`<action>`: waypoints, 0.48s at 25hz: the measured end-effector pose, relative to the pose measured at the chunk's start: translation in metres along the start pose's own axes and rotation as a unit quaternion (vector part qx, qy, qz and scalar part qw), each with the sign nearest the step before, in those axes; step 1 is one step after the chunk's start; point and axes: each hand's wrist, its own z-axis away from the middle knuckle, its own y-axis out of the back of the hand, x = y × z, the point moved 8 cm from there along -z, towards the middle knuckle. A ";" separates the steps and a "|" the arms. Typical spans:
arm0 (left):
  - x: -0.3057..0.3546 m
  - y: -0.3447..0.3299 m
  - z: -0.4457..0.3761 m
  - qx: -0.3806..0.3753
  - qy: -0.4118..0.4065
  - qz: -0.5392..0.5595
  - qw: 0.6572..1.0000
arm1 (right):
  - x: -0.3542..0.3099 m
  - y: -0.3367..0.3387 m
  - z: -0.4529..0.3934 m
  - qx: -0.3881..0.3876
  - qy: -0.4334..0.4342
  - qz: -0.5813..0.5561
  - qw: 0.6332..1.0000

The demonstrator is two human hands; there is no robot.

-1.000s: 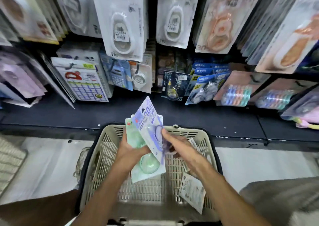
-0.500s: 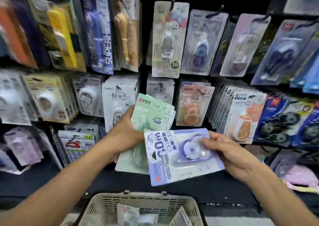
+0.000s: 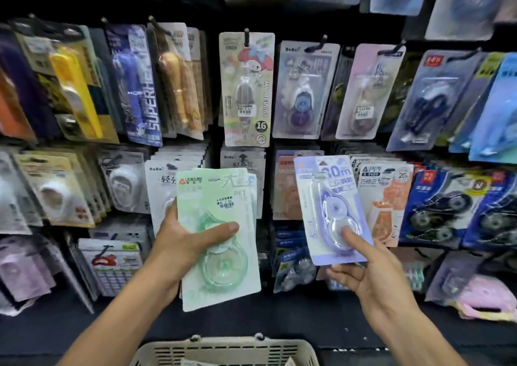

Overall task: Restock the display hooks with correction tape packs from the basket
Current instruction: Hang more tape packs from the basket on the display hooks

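Crowded display hooks (image 3: pixel 246 34) fill the far wall above the near basket (image 3: pixel 223 350); left hand (image 3: pixel 181 242) grips stacked green packs (image 3: pixel 218 237), right hand (image 3: pixel 372 270) pinches purple pack (image 3: pixel 330 209) low down, light stiff card, slippery blister, best held by edges.

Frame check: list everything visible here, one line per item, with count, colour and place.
green packs: a small stack, pale green, held left of centre before the display.
purple pack: one, lilac, held upright right of centre.
basket: one, beige, bottom edge; contents mostly cut off.
hanging packs: many, mixed colours, on hooks across the dark wall.
shelf ledge: one, black, below the display.
left hand: grips the green packs, thumb across the front.
right hand: pinches the purple pack's lower end.
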 end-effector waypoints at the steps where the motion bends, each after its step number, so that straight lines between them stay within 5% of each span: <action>1: 0.000 -0.002 0.000 -0.001 -0.002 0.000 1.000 | -0.002 0.000 0.003 0.013 0.013 0.004 1.000; 6: 0.002 -0.013 0.000 -0.020 -0.022 0.013 0.999 | 0.007 -0.012 0.017 0.021 0.029 0.037 0.999; 12: 0.006 -0.019 0.005 -0.030 -0.018 0.033 0.999 | 0.033 -0.014 0.017 -0.002 -0.108 -0.025 0.994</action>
